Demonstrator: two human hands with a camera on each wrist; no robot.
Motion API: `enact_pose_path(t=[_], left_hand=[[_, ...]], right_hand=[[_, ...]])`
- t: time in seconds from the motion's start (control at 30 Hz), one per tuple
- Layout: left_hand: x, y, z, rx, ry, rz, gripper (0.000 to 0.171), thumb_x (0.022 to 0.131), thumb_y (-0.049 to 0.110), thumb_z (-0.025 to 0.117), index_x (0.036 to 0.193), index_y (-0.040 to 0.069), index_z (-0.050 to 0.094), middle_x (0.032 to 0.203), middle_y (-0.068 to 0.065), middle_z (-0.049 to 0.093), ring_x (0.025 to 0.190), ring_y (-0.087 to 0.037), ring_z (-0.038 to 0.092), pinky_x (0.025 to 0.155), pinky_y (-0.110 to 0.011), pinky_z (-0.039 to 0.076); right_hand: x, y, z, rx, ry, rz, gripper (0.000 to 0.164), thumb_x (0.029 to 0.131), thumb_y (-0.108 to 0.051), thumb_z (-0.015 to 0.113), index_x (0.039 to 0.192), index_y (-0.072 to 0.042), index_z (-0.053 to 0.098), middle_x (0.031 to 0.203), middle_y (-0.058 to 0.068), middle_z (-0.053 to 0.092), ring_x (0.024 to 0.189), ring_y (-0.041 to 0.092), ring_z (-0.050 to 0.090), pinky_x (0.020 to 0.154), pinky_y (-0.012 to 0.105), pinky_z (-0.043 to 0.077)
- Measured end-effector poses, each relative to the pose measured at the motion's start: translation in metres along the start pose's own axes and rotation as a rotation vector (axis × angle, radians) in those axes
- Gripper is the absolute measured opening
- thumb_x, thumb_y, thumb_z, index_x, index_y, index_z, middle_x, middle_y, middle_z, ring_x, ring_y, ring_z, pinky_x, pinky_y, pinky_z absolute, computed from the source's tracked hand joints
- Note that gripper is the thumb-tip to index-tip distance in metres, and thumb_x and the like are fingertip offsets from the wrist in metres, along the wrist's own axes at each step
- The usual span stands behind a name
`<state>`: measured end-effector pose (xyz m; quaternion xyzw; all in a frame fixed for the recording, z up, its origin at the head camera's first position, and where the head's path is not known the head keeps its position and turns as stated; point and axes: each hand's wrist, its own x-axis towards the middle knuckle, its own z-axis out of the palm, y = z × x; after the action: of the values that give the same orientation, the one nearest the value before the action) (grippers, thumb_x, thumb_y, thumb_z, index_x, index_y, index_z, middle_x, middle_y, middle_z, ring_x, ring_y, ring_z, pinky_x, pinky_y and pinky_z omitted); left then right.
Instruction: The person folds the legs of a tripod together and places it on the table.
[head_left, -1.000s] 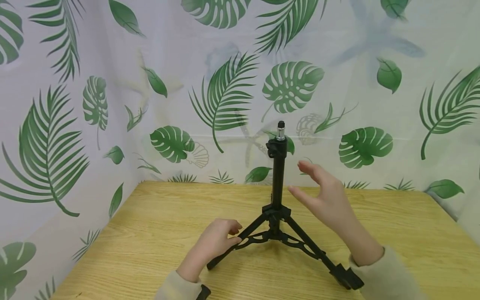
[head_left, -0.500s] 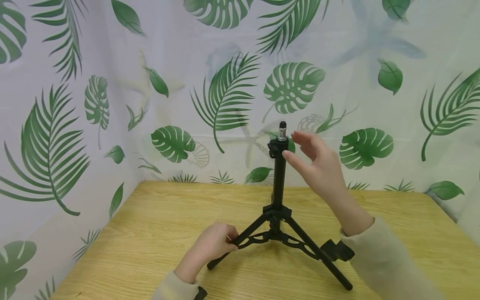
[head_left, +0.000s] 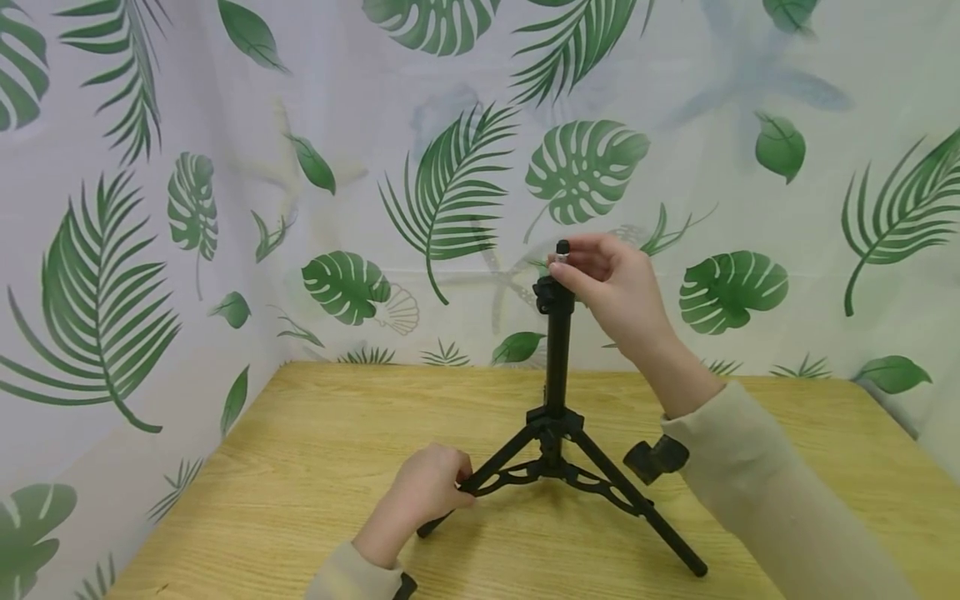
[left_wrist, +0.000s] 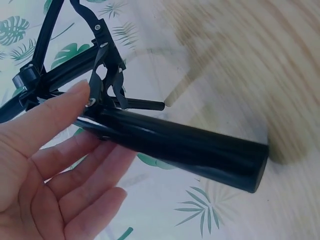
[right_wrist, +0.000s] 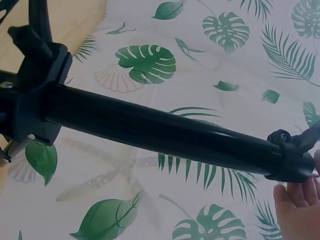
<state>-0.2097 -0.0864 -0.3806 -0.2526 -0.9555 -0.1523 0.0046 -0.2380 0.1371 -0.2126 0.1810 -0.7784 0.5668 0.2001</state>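
A black tripod stand (head_left: 557, 358) stands upright on the table with its legs spread. At its top is a silver stud with a black tip (head_left: 562, 247). My right hand (head_left: 618, 287) pinches that stud between thumb and fingers, just above the black collar with its knob (head_left: 553, 293). In the right wrist view the fingers (right_wrist: 296, 200) sit at the collar end of the column (right_wrist: 165, 127). Low on the left, my left hand (head_left: 429, 490) grips one leg, thumb on one side and fingers under it; the left wrist view shows that leg (left_wrist: 185, 145) running past the fingers.
The wooden table (head_left: 315, 433) reaches back to a white curtain (head_left: 480, 333) printed with green leaves. Another tripod leg (head_left: 667, 537) extends toward the front right. A black wrist camera (head_left: 656, 458) hangs below the right sleeve (head_left: 757, 492).
My right hand has risen from beside the column up to its top and closed its fingertips on the stud. The left hand has settled onto the leg. The tripod stays put.
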Motion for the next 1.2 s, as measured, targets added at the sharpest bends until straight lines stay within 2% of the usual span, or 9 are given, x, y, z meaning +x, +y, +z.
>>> enact_pose_path(t=[0.1,0.33,0.47,0.67,0.97,1.2], left_hand=[[0.0,0.003,-0.001,0.025,0.0,-0.012,0.02,0.065,0.023,0.078,0.071,0.011,0.064,0.064,0.007,0.057,0.058,-0.006,0.049,0.051,-0.023,0.04],[0.001,0.005,0.001,-0.009,-0.006,-0.04,0.019,0.065,0.022,0.078,0.07,0.01,0.063,0.057,0.01,0.05,0.052,-0.005,0.044,0.047,-0.022,0.037],[0.001,0.004,0.003,-0.028,-0.005,-0.04,0.018,0.067,0.021,0.077,0.07,0.01,0.063,0.055,0.01,0.049,0.05,-0.004,0.044,0.047,-0.022,0.037],[0.003,0.004,0.004,-0.05,0.013,-0.04,0.017,0.068,0.021,0.076,0.07,0.01,0.063,0.056,0.01,0.049,0.05,-0.005,0.044,0.046,-0.022,0.037],[0.002,0.004,0.005,-0.087,0.026,-0.059,0.018,0.067,0.021,0.077,0.072,0.01,0.064,0.058,0.009,0.051,0.052,-0.005,0.046,0.048,-0.023,0.038],[0.0,0.006,0.005,-0.121,0.032,-0.074,0.018,0.065,0.018,0.078,0.073,0.009,0.064,0.057,0.008,0.05,0.051,-0.006,0.045,0.048,-0.023,0.037]], right_hand=[[0.002,0.001,0.0,-0.012,0.007,0.014,0.03,0.084,-0.014,0.061,0.107,0.004,0.053,0.099,0.013,0.061,0.089,0.012,0.059,0.075,0.021,0.045],[0.002,0.003,-0.002,-0.074,-0.006,0.054,0.028,0.084,-0.014,0.061,0.103,0.003,0.053,0.098,0.013,0.061,0.085,0.012,0.059,0.074,0.021,0.044],[0.0,0.003,-0.004,-0.073,-0.042,0.074,0.028,0.084,-0.014,0.061,0.104,0.004,0.052,0.1,0.014,0.062,0.088,0.014,0.059,0.08,0.027,0.044],[0.002,0.002,-0.008,-0.09,-0.128,0.112,0.028,0.085,-0.019,0.06,0.099,0.003,0.05,0.102,0.015,0.062,0.093,0.021,0.057,0.086,0.038,0.039],[0.0,0.004,-0.012,-0.129,-0.196,0.145,0.031,0.083,-0.025,0.063,0.095,0.003,0.059,0.097,0.013,0.064,0.094,0.022,0.054,0.086,0.041,0.034],[-0.002,0.008,-0.008,-0.183,-0.203,0.134,0.029,0.083,-0.024,0.062,0.096,0.001,0.062,0.098,0.013,0.063,0.092,0.022,0.056,0.084,0.04,0.04]])
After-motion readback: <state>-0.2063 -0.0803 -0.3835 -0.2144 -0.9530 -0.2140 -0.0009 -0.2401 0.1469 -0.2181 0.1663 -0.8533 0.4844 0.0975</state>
